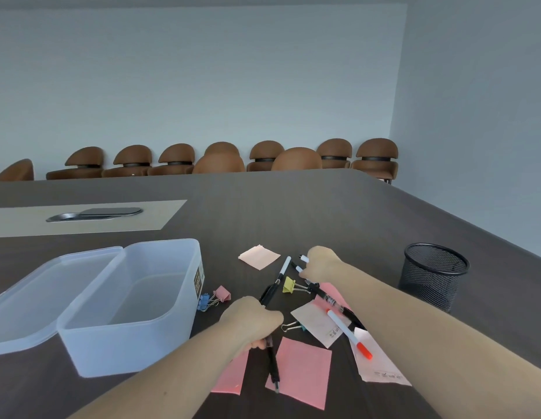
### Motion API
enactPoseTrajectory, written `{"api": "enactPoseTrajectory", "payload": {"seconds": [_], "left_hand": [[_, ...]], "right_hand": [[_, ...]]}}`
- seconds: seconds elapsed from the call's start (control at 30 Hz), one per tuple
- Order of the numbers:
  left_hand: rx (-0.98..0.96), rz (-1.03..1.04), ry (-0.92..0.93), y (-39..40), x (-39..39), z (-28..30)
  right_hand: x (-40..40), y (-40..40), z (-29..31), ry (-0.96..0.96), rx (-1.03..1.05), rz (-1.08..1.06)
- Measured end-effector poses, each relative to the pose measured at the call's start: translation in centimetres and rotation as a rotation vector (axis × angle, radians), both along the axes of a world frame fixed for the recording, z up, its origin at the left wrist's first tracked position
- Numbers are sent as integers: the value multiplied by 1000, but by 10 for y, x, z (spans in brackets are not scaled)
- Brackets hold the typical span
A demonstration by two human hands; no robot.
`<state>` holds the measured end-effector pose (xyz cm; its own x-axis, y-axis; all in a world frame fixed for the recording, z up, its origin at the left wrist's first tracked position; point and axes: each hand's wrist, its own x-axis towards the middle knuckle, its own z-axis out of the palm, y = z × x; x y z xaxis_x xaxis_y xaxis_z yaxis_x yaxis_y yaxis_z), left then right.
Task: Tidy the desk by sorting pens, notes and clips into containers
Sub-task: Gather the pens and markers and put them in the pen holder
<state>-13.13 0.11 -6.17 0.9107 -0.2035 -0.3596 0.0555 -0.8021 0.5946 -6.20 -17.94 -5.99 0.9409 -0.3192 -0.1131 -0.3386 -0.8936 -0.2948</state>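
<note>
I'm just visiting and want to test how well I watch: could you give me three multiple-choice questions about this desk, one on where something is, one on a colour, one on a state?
1. Where does the black mesh pen cup stand?
A. to the right of the person's right hand
B. inside the plastic box
C. on a chair

2. What colour is the binder clip lying just before the right hand?
A. white
B. yellow
C. black

3. What state is the clear plastic box in?
A. shut with its lid on
B. full of pens
C. open and empty, its lid lying beside it

Answers:
1 A, the cup sits on the table at the right, beyond the right forearm.
2 B, its body is yellow with wire handles.
3 C, the bare bottom shows and the lid rests to its left.
</note>
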Motion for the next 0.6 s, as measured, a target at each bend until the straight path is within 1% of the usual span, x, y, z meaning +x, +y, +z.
{"api": "enactPoseTrajectory", "payload": {"seconds": [0.17, 0.23, 0.37, 0.53, 0.6], "left_hand": [[-100, 95, -53, 2, 17, 0], [-174, 104, -45, -2, 20, 3], [-278, -4, -72, -21, 25, 11], [-183, -194, -254, -51, 46, 17], [-193, -238, -256, -62, 50, 17]], "right_hand": [[2, -3, 0, 22, 29, -20], [1, -7, 1, -21, 84, -29], [-6, -26, 9, -124, 243, -138], [-17, -55, 10, -120, 392, -232], [-20, -64, 7, -112, 436, -257]]}}
